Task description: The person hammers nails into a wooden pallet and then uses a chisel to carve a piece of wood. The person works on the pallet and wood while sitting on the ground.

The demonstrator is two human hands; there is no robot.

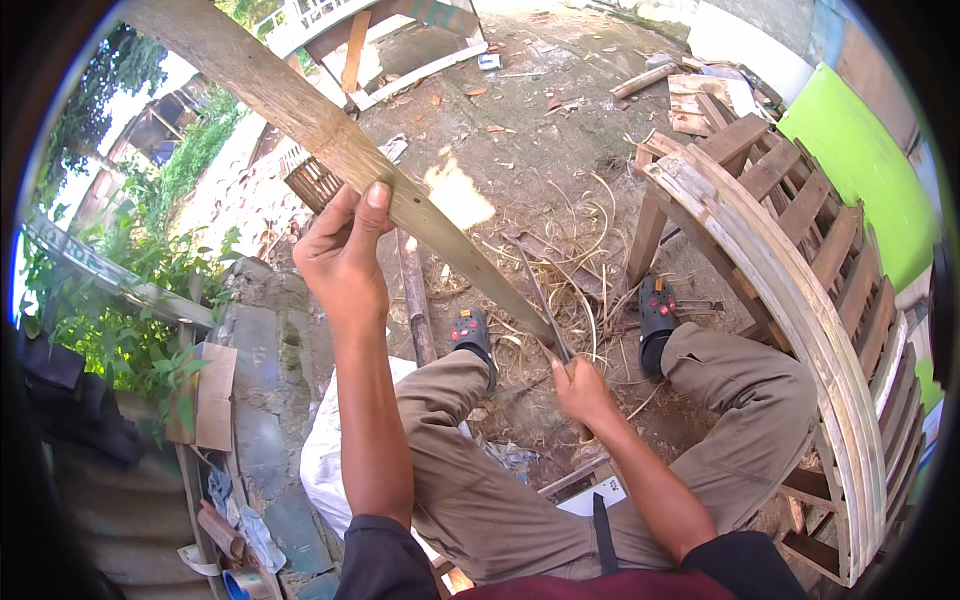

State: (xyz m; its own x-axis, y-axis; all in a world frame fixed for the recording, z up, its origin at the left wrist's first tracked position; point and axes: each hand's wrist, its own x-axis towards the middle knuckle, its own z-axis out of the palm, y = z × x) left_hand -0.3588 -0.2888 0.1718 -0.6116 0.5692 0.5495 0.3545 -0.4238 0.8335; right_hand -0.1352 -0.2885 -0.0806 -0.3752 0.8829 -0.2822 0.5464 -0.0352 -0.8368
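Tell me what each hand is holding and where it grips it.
The left hand grips the long wooden slat around its middle. The right hand holds a long knife by its handle, blade against the slat's lower end.

Outdoor woodworking yard, informal. Bare dirt ground strewn with dry leaves, shavings, offcuts. Half-built curved slatted wooden frame at right. Timber scraps, boards piled at far side. Low weathered concrete wall at left, green plants beyond. Sunlight patches on ground.
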